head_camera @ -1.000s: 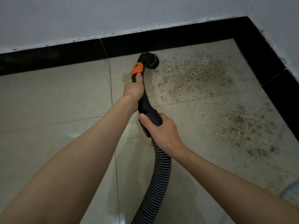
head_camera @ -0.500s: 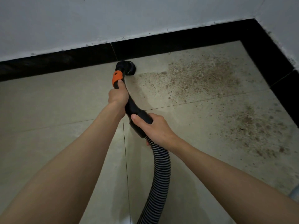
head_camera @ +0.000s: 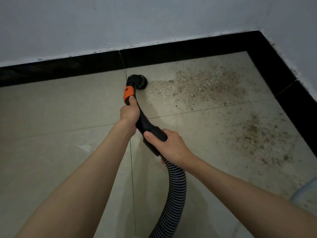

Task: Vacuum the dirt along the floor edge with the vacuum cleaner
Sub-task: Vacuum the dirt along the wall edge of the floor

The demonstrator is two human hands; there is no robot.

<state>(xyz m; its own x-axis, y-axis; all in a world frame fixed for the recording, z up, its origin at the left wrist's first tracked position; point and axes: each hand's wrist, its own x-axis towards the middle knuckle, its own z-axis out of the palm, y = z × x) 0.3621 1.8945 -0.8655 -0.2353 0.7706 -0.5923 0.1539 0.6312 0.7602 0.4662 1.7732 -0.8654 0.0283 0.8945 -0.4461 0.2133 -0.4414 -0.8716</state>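
Fingers (head_camera: 130,100) of two hands round one wand (head_camera: 143,119)

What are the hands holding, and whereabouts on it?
Both hold the vacuum wand: the left hand grips it just below the orange collar, the right hand grips the thick end where the ribbed hose joins.

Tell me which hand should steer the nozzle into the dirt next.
Probably the left hand: it grips the wand just behind the orange collar, nearest the nozzle, beside the dirt patch. The right hand holds farther back, by the hose.
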